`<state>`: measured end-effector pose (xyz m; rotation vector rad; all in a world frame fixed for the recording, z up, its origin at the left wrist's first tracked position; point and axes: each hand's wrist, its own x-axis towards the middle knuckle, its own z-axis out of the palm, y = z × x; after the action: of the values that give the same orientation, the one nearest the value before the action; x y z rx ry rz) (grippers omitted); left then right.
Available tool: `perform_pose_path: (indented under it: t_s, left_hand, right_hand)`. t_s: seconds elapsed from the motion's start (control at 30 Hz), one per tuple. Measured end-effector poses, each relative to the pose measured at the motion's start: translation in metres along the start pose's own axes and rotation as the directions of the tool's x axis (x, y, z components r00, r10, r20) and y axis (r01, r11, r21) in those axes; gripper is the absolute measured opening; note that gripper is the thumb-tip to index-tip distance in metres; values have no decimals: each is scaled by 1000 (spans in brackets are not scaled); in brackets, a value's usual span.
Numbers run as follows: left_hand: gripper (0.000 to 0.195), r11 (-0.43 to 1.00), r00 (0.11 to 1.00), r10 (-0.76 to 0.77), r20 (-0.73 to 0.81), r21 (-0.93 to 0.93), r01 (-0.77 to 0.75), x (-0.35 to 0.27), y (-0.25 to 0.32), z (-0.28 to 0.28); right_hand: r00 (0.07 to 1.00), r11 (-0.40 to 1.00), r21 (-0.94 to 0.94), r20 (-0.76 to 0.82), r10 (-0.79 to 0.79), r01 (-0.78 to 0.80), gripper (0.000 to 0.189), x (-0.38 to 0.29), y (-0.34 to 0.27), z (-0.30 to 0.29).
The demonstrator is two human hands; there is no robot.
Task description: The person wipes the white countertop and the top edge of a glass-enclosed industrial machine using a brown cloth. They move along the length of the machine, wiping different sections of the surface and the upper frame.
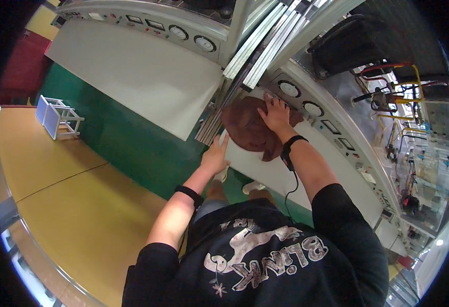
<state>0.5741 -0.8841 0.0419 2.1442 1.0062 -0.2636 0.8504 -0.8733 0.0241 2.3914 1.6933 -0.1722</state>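
A crumpled brown cloth (243,124) lies on the white bench top (297,174) before me, close to the instrument panel. Flat on its right part rests my right hand (277,115), fingers spread and palm down. My left hand (215,155) is at the bench's left edge, just below the cloth, with its fingers apart and nothing in it. Whether its fingertips touch the bench or the cloth I cannot tell. Both wrists wear black bands, and a cable hangs from the right one.
A panel (299,96) with round gauges and switches borders the bench. Metal profiles (263,50) rise at the corner. Another white bench (140,73) stands to the left, with green floor (132,130) between. White-framed stools (57,117) stand near a yellow floor area (75,203).
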Motion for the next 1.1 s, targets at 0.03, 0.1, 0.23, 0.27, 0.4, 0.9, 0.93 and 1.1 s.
perform_pose_path:
  t_s: [0.03,0.1,0.23,0.27,0.4,0.9,0.93,1.1]
  left_hand:
    - [105,1000,1000,13,-13,-8,-13,0,-1,1]
    - [104,1000,999,25,-25,-18,-26,1,-3,4]
    - [104,1000,1000,14,-13,-7,-15,5,-4,5]
    - [104,1000,1000,13,-16,3,-13,4,-4,5]
    - [104,1000,1000,4,-6,10,-4,3,-2,3]
    - [104,999,999,35,-42,-9,-35,2,-5,4]
    - [104,999,998,38,-43,-12,-38,2,-6,4]
    - [105,998,999,37,-22,-45,-38,2,-6,3]
  right_hand:
    - [1000,1000,1,2,-7,7,65,0,-1,-2]
    - [999,999,47,39,10,-12,65,0,1,-4]
    - [998,997,66,54,24,-27,65,1,0,-5]
    - [997,997,68,61,41,-45,65,1,-1,-6]
    - [986,989,117,146,75,-93,65,5,1,-12]
    - [932,962,240,361,39,-133,65,10,15,-22]
    - [932,962,240,362,35,-129,65,11,15,-24]
    - [942,974,205,334,22,-95,63,10,18,-18]
